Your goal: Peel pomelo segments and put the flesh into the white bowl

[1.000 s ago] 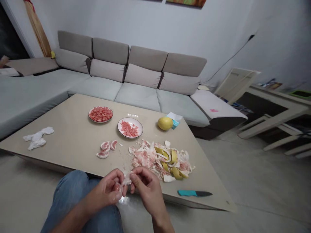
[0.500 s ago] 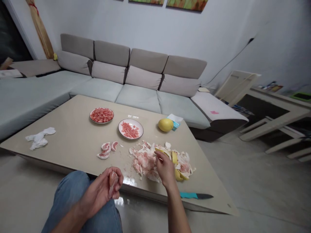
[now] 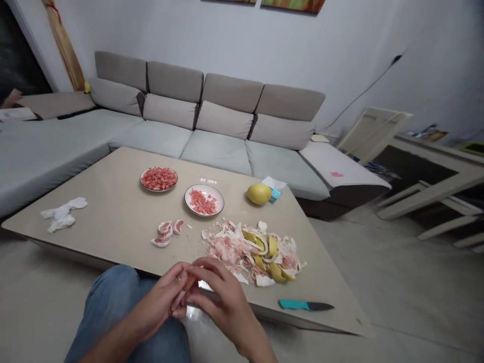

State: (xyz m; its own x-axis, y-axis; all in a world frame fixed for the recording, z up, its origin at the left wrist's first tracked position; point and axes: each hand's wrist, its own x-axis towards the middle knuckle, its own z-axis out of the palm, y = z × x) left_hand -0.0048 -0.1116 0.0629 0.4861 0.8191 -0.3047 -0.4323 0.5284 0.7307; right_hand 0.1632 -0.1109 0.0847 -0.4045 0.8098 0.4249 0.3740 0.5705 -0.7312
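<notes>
My left hand (image 3: pixel 153 305) is closed round a pomelo segment (image 3: pixel 179 298) above my knees, just off the table's near edge. My right hand (image 3: pixel 229 300) meets it there, thumb and fingers bent onto the same segment; the fingertips partly cover it. Beyond my hands a heap of pomelo membrane and white pith (image 3: pixel 229 249) lies on the table, with yellow rind pieces (image 3: pixel 278 272) at its right. Several unpeeled segments (image 3: pixel 162 241) sit to the left of the heap. Behind it a plate (image 3: pixel 217 195) carries some peeled pink flesh, and a fuller plate of flesh (image 3: pixel 159 178) stands farther left.
A knife with a turquoise handle (image 3: pixel 295 304) lies near the table's right front edge. At the back right are a whole pomelo (image 3: pixel 259 193) and a tissue pack (image 3: pixel 276 192). A crumpled white cloth or plastic (image 3: pixel 62 216) lies far left. The sofa (image 3: pixel 215 148) stands behind the table.
My right hand has come away from the peel heap, back toward me and left, onto the segment in my left hand. More rind now shows in the heap.
</notes>
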